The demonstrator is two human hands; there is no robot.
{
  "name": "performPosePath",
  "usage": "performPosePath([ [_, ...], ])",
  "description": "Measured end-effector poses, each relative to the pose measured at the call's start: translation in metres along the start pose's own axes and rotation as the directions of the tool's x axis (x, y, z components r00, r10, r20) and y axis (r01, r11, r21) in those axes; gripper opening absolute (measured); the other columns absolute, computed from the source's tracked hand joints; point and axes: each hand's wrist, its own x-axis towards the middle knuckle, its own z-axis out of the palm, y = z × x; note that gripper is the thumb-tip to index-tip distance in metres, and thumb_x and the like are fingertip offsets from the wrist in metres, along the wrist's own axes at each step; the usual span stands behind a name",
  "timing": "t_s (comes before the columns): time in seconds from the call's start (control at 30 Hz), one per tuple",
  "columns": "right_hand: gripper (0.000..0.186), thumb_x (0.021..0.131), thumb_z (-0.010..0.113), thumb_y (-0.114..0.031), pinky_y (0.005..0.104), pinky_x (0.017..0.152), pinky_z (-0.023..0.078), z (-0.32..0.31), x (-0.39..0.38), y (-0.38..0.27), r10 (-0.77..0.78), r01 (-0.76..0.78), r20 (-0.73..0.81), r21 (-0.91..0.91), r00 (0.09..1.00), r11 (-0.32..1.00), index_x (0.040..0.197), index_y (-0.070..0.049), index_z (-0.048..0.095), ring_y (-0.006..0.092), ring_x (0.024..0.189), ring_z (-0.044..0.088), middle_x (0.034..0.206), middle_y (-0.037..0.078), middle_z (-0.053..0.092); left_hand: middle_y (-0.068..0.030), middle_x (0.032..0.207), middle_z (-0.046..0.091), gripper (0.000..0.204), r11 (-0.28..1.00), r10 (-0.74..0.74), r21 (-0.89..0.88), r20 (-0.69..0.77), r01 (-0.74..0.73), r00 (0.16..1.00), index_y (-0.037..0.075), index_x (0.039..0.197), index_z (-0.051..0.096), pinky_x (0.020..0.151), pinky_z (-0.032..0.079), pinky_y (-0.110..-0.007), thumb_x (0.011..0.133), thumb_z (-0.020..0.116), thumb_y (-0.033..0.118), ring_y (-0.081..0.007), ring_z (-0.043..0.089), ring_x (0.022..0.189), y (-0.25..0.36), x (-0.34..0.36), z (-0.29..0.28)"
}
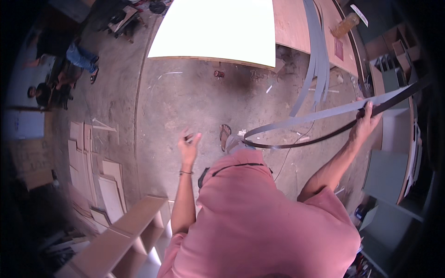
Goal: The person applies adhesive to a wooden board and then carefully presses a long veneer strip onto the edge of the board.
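1. The right hand (366,121) is gripping a long grey edging strip (320,116), fingers clamped around it.
2. The strip is running leftward from that hand, looping above the sandalled foot (225,134).
3. The left hand (188,143) is hovering left of the loop, fingers loosely curled, apparently pinching something small.

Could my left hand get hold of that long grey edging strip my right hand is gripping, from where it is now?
Probably yes. The left hand is raised and looks empty, and the long grey edging strip loops back toward the body from the right hand, with only open air and bare floor between them.
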Motion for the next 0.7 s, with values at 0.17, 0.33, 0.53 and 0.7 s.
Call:
performPosePath([
  [0.17, 0.04, 0.108, 0.059, -0.017, 0.0343, 0.067, 0.057, 0.042, 0.042, 0.005, -0.013, 0.027, -0.238, 0.054, 0.971, 0.998, 0.141, -0.003, 0.042, 0.0204, 0.075, 0.065, 0.089, 0.015, 0.065, -0.0175, 0.14, 0.062, 0.068, 0.992, 0.028, 0.126, -0.101, -0.015, 0.994, -0.001, 0.145, 0.057, 0.092, 0.055, -0.036, 0.088, 0.086, 0.023, -0.0244, 0.068, 0.106, -0.006, 0.12, -0.078],
  [0.33, 0.038, 0.109, 0.058, -0.015, 0.0318, 0.066, 0.054, 0.04, 0.071, -0.018, -0.185, 0.202, -0.243, 0.047, 0.952, 0.978, 0.14, 0.002, 0.044, 0.0195, 0.076, 0.064, 0.092, 0.013, 0.063, -0.0215, 0.142, 0.06, 0.076, 0.989, 0.064, 0.137, -0.107, -0.049, 0.992, -0.006, 0.146, 0.052, 0.1, 0.052, -0.042, 0.087, 0.087, 0.027, -0.0287, 0.066, 0.115, 0.041, 0.245, -0.095],
  [0.53, 0.031, 0.11, 0.058, -0.019, 0.0262, 0.062, 0.047, 0.063, 0.033, -0.031, -0.014, -0.003, -0.233, -0.07, 0.972, 0.998, 0.132, 0.002, 0.055, 0.013, 0.07, 0.057, 0.085, 0.006, 0.059, -0.0262, 0.148, 0.054, 0.091, 0.911, 0.265, 0.35, -0.085, -0.22, 0.96, -0.004, 0.154, 0.044, 0.11, 0.046, -0.045, 0.083, 0.09, 0.029, -0.0359, 0.057, 0.132, 0.049, 0.386, -0.094],
  [0.7, 0.021, 0.104, 0.066, -0.021, 0.0204, 0.051, 0.034, 0.144, -0.038, -0.01, 0.19, -0.249, -0.23, -0.265, 0.954, 0.932, 0.12, -0.007, 0.067, 0.0021, 0.061, 0.048, 0.077, -0.007, 0.055, -0.0251, 0.149, 0.054, 0.099, 0.871, 0.298, 0.386, 0.073, -0.302, 0.952, -0.003, 0.155, 0.043, 0.112, 0.044, -0.047, 0.077, 0.094, 0.027, -0.0364, 0.056, 0.134, 0.048, 0.459, -0.098],
])
